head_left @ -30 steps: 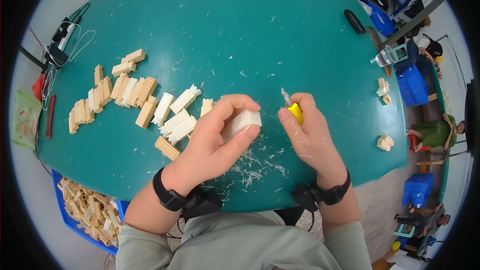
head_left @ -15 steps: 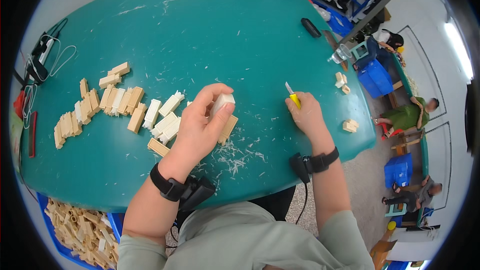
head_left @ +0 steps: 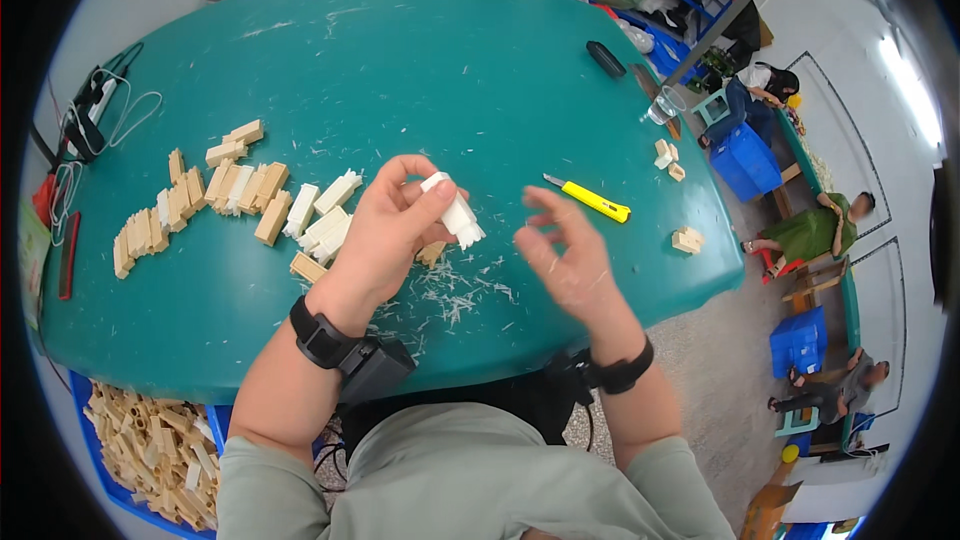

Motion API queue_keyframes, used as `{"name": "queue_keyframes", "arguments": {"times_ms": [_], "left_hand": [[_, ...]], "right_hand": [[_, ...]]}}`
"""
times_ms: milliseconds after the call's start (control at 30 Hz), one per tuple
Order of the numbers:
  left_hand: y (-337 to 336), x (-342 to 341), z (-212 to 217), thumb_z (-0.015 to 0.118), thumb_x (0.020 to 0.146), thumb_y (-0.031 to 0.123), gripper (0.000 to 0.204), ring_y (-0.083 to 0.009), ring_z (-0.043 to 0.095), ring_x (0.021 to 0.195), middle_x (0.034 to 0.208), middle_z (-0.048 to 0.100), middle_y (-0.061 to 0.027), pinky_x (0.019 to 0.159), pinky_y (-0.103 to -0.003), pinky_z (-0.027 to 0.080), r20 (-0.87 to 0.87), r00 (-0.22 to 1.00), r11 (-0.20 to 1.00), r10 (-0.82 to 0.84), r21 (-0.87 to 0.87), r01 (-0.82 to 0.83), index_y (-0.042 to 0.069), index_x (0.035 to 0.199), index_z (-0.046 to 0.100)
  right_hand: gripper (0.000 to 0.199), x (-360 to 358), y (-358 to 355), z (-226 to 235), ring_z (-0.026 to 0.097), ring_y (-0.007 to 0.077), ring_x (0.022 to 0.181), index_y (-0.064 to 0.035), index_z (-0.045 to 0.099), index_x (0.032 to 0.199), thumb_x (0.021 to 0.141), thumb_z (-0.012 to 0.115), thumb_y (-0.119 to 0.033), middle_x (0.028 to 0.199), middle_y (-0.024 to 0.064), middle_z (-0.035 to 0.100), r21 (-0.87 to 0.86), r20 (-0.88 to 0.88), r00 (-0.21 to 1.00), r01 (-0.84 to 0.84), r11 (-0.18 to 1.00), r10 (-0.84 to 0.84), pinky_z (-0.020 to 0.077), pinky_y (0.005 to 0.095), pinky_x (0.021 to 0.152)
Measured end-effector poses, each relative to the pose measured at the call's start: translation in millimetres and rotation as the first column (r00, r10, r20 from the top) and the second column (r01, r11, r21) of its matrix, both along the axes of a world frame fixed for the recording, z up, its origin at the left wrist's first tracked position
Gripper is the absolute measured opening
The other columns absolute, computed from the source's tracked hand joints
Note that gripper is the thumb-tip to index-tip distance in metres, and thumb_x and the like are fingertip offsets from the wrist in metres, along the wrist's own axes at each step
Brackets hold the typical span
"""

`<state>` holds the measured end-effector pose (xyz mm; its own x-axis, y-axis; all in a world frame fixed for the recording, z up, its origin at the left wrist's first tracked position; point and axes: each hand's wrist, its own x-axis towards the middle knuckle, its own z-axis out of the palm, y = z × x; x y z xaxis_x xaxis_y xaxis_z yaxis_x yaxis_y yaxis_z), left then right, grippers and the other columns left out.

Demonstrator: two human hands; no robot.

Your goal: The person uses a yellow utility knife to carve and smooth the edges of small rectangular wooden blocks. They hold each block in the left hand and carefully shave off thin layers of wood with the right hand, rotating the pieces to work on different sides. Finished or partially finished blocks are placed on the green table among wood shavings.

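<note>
My left hand (head_left: 400, 215) is closed around a white rectangular block (head_left: 457, 215), one end notched and pointing down toward the right. Just right of it, my right hand (head_left: 568, 252) is empty, its fingers apart and slightly blurred. A yellow utility knife (head_left: 597, 201) lies on the green table beyond my right hand, its blade to the left. Partly hidden under my left hand is a tan block (head_left: 431, 253). White shavings (head_left: 452, 292) are scattered below the hands. Several white blocks (head_left: 325, 232) lie left of my left hand.
Rows of tan blocks (head_left: 178, 202) spread over the left of the green table (head_left: 420, 70). At the lower left stands a blue crate (head_left: 100, 457) full of tan pieces. A clear cup (head_left: 664, 106), a black object (head_left: 605, 59) and small block pieces (head_left: 687, 240) are at the right.
My right hand has let go of the utility knife, now lying on the table, and moved left toward my left hand. The white block has been turned, its notched end now showing.
</note>
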<state>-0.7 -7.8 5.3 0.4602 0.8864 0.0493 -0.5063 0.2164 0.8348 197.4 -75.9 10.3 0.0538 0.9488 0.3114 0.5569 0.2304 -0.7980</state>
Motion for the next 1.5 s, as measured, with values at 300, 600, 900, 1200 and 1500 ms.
{"name": "queue_keyframes", "arguments": {"times_ms": [300,600,900,1200,1500], "left_hand": [[-5,4,3,0.061,0.085,0.011,0.025,-0.0151,0.062,0.076,0.089,0.059,-0.0063,0.065,-0.028,0.054,-0.083,0.992,0.991,0.099,-0.083,-0.106,0.005,0.102,0.043],[-7,0,-3,0.062,0.084,0.009,0.024,-0.0073,0.056,0.074,0.086,0.06,-0.0025,0.061,-0.022,0.043,-0.129,0.959,0.962,-0.251,0.076,0.262,0.008,0.103,0.049],[-8,4,9,0.059,0.086,0.012,0.039,-0.0088,0.056,0.076,0.087,0.06,-0.0038,0.064,-0.022,0.044,-0.119,0.989,0.995,-0.085,0.033,0.09,0.006,0.122,0.043],[-6,1,3,0.061,0.085,0.011,0.032,-0.0097,0.057,0.078,0.089,0.06,-0.0036,0.059,-0.022,0.046,-0.106,0.988,0.986,-0.113,0.112,0.124,0.007,0.114,0.048],[1,-6,6,0.061,0.084,0.008,0.032,-0.009,0.058,0.075,0.088,0.059,-0.0038,0.058,-0.021,0.046,-0.124,0.992,0.989,0.03,0.147,-0.012,0.006,0.113,0.048]], "right_hand": [[0.039,-35,8,-5,0.057,0.0146,0.072,-0.0051,0.055,0.112,0.075,0.069,-0.005,0.094,0.0084,0.056,0.124,-0.197,0.962,-0.169,0.978,0.191,0.048,0.0253,0.061],[0.025,-9,24,6,0.057,0.0136,0.074,-0.0037,0.06,0.106,0.081,0.064,-0.007,0.086,0.0077,0.06,0.021,-0.359,0.888,-0.298,0.954,0.286,0.0472,0.025,0.066],[0.023,103,36,-31,0.054,0.0327,0.096,-0.0022,0.061,0.102,0.083,0.056,-0.016,0.101,0.0151,0.06,0.121,0.716,0.64,0.28,0.952,-0.279,0.0423,0.0412,0.083],[0.02,88,44,-18,0.058,0.026,0.078,-0.001,0.06,0.094,0.075,0.063,-0.01,0.085,0.0135,0.059,-0.118,0.445,0.885,0.211,0.97,-0.138,0.0467,0.0344,0.073],[0.019,6,48,20,0.061,0.0172,0.069,-0.0016,0.044,0.093,0.083,0.058,-0.008,0.079,0.0075,0.054,-0.012,-0.734,0.605,-0.467,0.884,0.31,0.0487,0.0257,0.059]]}}
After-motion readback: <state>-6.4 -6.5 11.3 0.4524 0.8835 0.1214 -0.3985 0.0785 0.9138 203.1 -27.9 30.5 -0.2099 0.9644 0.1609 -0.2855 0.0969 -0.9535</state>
